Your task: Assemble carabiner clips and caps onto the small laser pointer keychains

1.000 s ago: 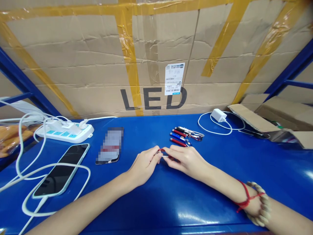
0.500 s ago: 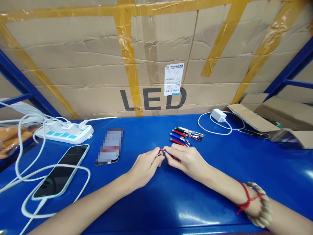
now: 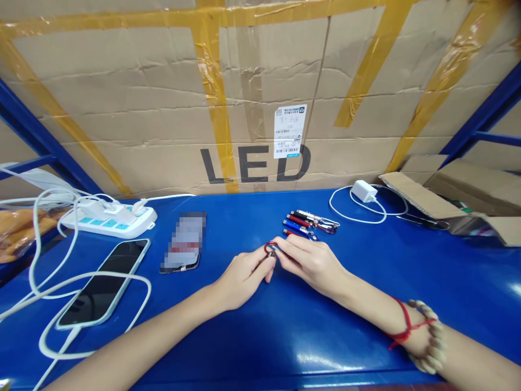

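Note:
My left hand (image 3: 243,274) and my right hand (image 3: 311,259) meet at the middle of the blue table (image 3: 285,336), fingertips pinched together on a small red carabiner clip (image 3: 269,248) of a keychain torch. The torch's body is mostly hidden under my right fingers. Just beyond my right hand lies a row of several small pen-shaped keychain torches (image 3: 308,222) in red, blue, black and silver.
Two phones (image 3: 103,283) (image 3: 184,241) lie on the left with white cables and a white power strip (image 3: 109,218). A white charger (image 3: 363,191) with its cable sits at the back right. An open cardboard box (image 3: 468,198) stands far right; a large taped "LED" carton (image 3: 252,98) forms the back wall.
Both hands have shifted slightly away from me and lifted the red clip, which now shows more plainly between the fingertips. The rest has not moved.

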A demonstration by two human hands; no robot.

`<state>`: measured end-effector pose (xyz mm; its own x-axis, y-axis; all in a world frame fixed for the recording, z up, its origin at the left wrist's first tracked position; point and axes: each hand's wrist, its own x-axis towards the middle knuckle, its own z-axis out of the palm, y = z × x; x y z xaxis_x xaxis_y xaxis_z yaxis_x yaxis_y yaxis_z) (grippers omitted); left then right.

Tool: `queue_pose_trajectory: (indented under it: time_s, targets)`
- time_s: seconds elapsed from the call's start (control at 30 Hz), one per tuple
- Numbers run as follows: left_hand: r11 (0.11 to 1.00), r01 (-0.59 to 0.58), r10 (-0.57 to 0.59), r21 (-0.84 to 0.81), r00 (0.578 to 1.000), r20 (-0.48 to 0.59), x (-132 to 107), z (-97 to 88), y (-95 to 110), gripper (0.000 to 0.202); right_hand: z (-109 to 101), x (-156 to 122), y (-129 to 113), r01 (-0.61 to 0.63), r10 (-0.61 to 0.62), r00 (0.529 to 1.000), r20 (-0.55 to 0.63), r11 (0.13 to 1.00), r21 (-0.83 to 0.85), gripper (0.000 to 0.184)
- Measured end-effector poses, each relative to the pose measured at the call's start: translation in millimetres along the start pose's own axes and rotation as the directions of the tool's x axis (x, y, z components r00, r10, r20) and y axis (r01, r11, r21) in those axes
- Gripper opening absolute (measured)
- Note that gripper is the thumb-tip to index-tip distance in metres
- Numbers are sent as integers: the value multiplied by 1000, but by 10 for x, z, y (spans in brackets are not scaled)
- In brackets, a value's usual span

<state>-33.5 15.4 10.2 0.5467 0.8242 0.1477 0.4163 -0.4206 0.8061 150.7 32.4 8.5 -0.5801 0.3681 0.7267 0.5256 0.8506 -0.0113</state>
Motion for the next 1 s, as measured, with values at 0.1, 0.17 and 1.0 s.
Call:
queue_pose_trajectory:
  time_s: [0.1, 0.17, 1.0]
  targets:
    - [997, -6, 10, -76, 999, 48, 15, -4, 17, 35, 4, 4, 0, 19, -19, 1000, -7, 1000, -18, 23]
    - [988, 7, 6, -157, 997, 83, 21, 7, 13, 37, 3, 1, 5, 22, -22, 1000, -17, 999, -27, 22]
    - [873, 164, -92, -460, 980, 176, 96, 42, -11, 38, -21, -7, 38, -84, 79, 996, 42, 989, 124, 24]
